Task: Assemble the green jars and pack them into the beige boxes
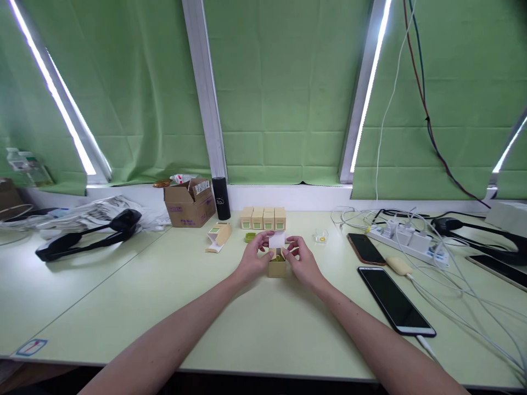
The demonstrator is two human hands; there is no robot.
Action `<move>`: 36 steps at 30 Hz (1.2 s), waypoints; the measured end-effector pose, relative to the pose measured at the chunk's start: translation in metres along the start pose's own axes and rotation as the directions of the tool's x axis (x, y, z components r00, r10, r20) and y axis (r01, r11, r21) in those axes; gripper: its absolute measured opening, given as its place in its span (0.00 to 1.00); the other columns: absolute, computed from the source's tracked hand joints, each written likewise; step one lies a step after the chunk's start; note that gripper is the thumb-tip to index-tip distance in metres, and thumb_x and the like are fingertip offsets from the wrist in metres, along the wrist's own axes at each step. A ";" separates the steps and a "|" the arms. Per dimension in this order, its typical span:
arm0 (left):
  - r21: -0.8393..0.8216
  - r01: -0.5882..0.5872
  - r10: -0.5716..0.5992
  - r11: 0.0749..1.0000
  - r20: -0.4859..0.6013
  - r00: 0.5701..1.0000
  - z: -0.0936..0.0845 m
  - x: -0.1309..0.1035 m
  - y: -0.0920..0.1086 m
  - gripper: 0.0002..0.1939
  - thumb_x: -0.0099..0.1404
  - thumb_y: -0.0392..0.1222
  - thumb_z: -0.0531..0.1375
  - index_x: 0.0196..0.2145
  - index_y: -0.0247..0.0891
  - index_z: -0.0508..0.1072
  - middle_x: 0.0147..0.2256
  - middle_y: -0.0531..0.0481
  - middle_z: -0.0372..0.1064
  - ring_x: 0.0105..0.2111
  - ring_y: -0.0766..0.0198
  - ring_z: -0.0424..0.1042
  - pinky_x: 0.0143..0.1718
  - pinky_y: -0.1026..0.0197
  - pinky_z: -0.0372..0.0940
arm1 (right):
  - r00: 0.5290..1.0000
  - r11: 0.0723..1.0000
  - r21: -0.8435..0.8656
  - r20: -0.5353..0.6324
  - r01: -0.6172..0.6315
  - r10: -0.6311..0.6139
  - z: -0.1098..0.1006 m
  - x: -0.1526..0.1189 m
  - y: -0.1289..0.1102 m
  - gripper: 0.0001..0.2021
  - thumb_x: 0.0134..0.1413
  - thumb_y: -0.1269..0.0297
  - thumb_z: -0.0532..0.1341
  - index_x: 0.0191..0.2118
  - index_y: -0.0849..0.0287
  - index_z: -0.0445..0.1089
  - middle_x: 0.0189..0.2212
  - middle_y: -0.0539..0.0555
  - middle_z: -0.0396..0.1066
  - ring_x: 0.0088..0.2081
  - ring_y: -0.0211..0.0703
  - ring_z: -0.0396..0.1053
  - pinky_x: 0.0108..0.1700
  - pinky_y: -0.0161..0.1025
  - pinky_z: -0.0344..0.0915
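Observation:
A small brown cardboard box [277, 269] stands in the middle of the table with its top open and its white-lined flap raised at the back. Something green shows inside it, too small to name. My left hand [256, 257] grips the box's left side with the thumb at the rim. On the opposite side, my right hand [303, 258] holds the right edge, fingers near the raised flap. Just behind my left hand lies a green object [250, 237], partly covered by the fingers. Several closed small boxes [263, 218] stand in a row farther back.
An unfolded small carton [219, 237] lies left of the row. Behind it are a larger cardboard box [189, 204] and a black cylinder [221, 198]. A clear plastic piece [320, 236] lies to the right, then phones [395, 300], a power strip [407, 245] and loose cables.

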State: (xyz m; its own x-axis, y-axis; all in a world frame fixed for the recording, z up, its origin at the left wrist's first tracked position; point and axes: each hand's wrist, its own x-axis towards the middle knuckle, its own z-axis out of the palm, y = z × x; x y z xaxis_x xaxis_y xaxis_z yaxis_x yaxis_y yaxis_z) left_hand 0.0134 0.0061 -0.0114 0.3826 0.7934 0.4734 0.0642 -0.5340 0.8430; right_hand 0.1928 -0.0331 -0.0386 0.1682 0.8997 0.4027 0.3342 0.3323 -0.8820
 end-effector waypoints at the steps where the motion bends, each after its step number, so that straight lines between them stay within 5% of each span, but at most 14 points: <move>1: 0.007 0.001 -0.001 1.000 0.000 1.000 0.000 0.000 0.000 0.24 0.61 0.38 0.65 0.56 0.40 0.71 0.53 0.41 0.73 0.47 0.55 0.71 0.49 0.53 0.66 | 1.000 1.000 -0.004 0.003 -0.003 0.003 0.000 0.000 0.000 0.20 0.59 0.49 0.60 0.51 0.55 0.65 0.39 0.53 0.69 0.33 0.46 0.72 0.40 0.47 0.71; 14: 0.043 0.002 -0.003 0.999 0.012 1.000 0.002 0.000 0.001 0.24 0.60 0.35 0.62 0.54 0.42 0.68 0.55 0.43 0.71 0.50 0.55 0.71 0.51 0.53 0.63 | 0.995 0.997 -0.024 0.065 -0.070 0.072 0.002 0.001 0.007 0.22 0.58 0.49 0.60 0.53 0.54 0.64 0.39 0.51 0.68 0.32 0.43 0.69 0.38 0.45 0.69; 24: 0.031 0.056 -0.057 0.998 0.004 0.998 0.002 -0.001 -0.001 0.25 0.60 0.33 0.62 0.52 0.43 0.57 0.41 0.50 0.76 0.46 0.58 0.72 0.46 0.56 0.60 | 0.990 0.997 -0.030 0.118 -0.075 0.078 0.004 0.005 0.010 0.18 0.60 0.52 0.57 0.53 0.53 0.63 0.38 0.50 0.67 0.30 0.41 0.67 0.36 0.42 0.67; 36: 0.108 -0.008 0.005 0.994 0.021 1.000 -0.001 0.001 -0.002 0.06 0.60 0.37 0.62 0.37 0.39 0.72 0.43 0.45 0.77 0.47 0.55 0.74 0.49 0.53 0.64 | 0.998 0.988 -0.147 0.046 0.048 -0.041 0.001 0.000 0.006 0.17 0.61 0.55 0.58 0.53 0.53 0.67 0.43 0.54 0.70 0.33 0.43 0.69 0.37 0.43 0.68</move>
State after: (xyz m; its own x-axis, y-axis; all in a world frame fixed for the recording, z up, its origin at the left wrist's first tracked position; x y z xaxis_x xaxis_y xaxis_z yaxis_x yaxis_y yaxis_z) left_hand 0.0128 0.0083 -0.0121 0.4021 0.7843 0.4725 0.1602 -0.5683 0.8071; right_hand 0.1936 -0.0303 -0.0445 0.1114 0.8973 0.4272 0.4745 0.3297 -0.8162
